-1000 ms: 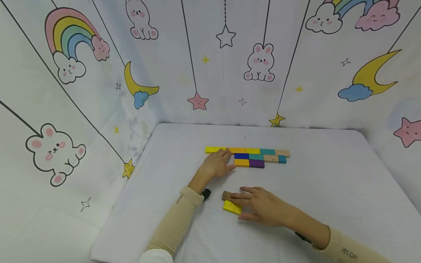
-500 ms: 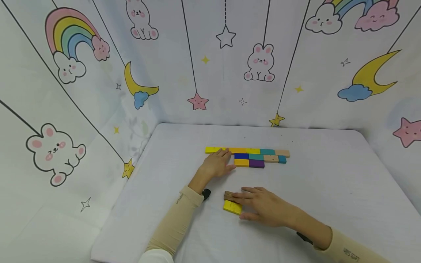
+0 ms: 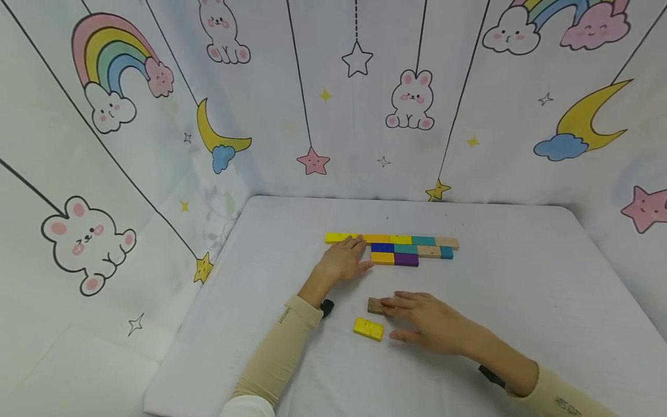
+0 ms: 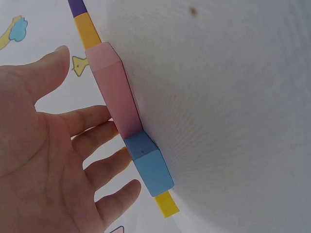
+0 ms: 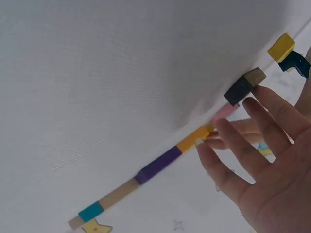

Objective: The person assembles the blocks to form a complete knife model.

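In the head view my left hand [image 3: 341, 260] rests at the left end of a flat pattern of coloured wooden blocks. Its extended fingers lie over the row; beneath them, the left wrist view shows a pink block [image 4: 115, 92] and a light blue block [image 4: 151, 167]. Nearer the front, my right hand [image 3: 429, 324] touches a brown block [image 3: 376, 306] with straight fingertips, the thumb held apart. The right wrist view shows the same brown block [image 5: 243, 87] at the fingertips. A yellow block [image 3: 368, 329] lies just in front of it, with a gap between them.
The pattern continues right of the left hand: orange [image 3: 376, 238], teal [image 3: 424, 240], purple [image 3: 406, 259], dark blue [image 3: 383, 247] and natural wood blocks [image 3: 429, 251] lie edge to edge. A white cloth covers the table [image 3: 521, 301]; a printed curtain [image 3: 354, 133] hangs behind.
The right hand has moved to the right and slightly away, sliding the brown block off the yellow block's side. The yellow block and the left hand have stayed in place.
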Demonstrator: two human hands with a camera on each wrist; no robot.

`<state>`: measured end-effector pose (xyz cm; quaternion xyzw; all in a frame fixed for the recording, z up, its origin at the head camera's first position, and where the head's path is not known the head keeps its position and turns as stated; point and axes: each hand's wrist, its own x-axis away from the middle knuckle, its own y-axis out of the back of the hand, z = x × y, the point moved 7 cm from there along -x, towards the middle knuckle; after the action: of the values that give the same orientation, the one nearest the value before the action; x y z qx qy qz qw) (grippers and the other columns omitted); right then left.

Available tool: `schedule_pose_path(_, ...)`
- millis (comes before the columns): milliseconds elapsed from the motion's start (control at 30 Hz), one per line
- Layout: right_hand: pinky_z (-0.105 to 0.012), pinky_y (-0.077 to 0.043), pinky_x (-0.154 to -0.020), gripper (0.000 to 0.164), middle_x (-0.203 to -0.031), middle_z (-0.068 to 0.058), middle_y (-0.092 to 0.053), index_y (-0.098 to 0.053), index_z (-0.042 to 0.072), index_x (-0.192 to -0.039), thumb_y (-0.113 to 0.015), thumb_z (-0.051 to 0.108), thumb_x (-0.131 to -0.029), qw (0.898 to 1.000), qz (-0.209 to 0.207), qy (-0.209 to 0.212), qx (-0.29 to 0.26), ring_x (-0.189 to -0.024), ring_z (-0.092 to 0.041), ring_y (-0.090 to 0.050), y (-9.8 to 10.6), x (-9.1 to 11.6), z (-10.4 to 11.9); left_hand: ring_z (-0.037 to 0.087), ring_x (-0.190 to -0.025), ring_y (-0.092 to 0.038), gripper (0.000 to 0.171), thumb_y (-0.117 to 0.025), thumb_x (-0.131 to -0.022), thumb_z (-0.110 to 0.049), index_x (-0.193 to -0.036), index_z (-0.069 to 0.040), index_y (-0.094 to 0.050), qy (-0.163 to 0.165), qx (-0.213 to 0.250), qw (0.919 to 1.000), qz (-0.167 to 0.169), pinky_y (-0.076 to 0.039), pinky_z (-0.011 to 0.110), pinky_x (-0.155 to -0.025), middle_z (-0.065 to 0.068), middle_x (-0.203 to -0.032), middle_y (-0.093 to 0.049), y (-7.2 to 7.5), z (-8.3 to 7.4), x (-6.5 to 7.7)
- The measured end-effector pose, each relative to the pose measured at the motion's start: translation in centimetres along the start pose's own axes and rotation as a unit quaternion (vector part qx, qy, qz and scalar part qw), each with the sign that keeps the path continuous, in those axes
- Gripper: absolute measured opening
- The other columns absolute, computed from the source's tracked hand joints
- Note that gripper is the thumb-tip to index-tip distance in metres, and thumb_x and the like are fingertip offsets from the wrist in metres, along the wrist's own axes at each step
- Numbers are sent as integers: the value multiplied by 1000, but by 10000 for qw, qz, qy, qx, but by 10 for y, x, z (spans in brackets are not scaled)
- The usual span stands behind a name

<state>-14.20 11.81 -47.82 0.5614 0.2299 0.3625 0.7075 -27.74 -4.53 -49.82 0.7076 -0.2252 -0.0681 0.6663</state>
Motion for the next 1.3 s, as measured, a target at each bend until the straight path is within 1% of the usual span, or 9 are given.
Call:
schedule_pose_path(100,-60,-42,-115,58,-159,2,-51,-60,16,-149,-60,53,-103,10000,-16,-32,19,-148,-32,-44,0,2,-4,27,-159,-22,72,-41,-108,-60,-165,-17,-33,22,18,10000,8,-21,47,-129,4,-174,-21,0,0,0)
schedule_pose_path(333,-64,-44,-110,57,-157,-5,-53,-63,13,-146,-63,50,-102,9995,-270,51,121,-145,-39,-47,7,10,-11,27,-159,-22,72,-40,-108,-60,-165,-16,-34,14,-28,10000,18,-21,46,-129,4,-174,-21,-1,0,0)
schedule_pose_path(600,-63,-41,-114,62,-160,-3,-49,-58,14,-150,-64,52,-101,9992,-206,-302,165,-148,-37,-43,6,16,-26,27,-159,-23,73,-40,-108,-61,-165,-16,-34,0,-118,9999,2,-22,46,-128,4,-173,-22,-1,0,-1)
schedule_pose_path(800,-64,-42,-112,62,-158,-4,-51,-59,13,-150,-66,51,-101,9987,-297,-385,160,-147,-39,-44,8,20,-34,27,-159,-22,73,-40,-108,-61,-165,-16,-33,-2,-92,10000,25,-22,46,-129,5,-174,-21,-2,-1,-1)
schedule_pose_path(967,-65,-43,-112,60,-158,-4,-52,-60,13,-149,-67,48,-101,9981,-304,-519,123,-146,-40,-45,10,24,-41,28,-159,-23,72,-41,-108,-59,-165,-15,-34,-34,-49,10000,-19,-22,47,-128,5,-173,-23,1,-1,2)
schedule_pose_path(1300,-67,-43,-111,60,-157,-3,-53,-60,16,-149,-67,50,-100,9960,-361,-809,94,-146,-40,-45,11,31,-57,28,-159,-23,72,-42,-108,-59,-165,-14,-33,-33,-35,10000,-48,-23,47,-128,6,-173,-23,2,-2,2)
